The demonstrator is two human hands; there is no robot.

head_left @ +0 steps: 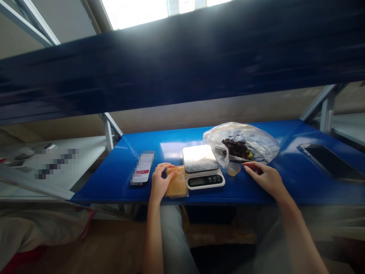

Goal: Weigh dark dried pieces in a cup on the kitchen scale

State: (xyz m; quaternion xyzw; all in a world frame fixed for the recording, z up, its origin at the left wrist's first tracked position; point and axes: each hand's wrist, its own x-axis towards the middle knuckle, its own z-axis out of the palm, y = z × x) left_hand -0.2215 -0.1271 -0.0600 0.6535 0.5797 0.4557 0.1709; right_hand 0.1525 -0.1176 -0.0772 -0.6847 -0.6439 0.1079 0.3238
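Note:
My left hand [163, 179] grips the upper left part of a flat, tan stack in clear plastic wrap [177, 183], the thumb lying on top. The stack rests on the blue table against the left side of a white kitchen scale [205, 181]. Nothing lies on the scale's metal plate [200, 158]. My right hand [264, 178] is closed with thumb and fingers together, just right of a small translucent cup [234, 169]; whatever is between the fingertips is too small to make out. Behind the cup lies an open clear plastic bag [265, 146] with dark, dried pieces [236, 147] inside.
A phone with a lit screen [144, 167] lies left of my left hand. Another phone, dark [330, 160], lies at the right of the blue table [114, 175]. A dark blue shelf [182, 61] spans overhead, with metal supports [325, 106] at the sides.

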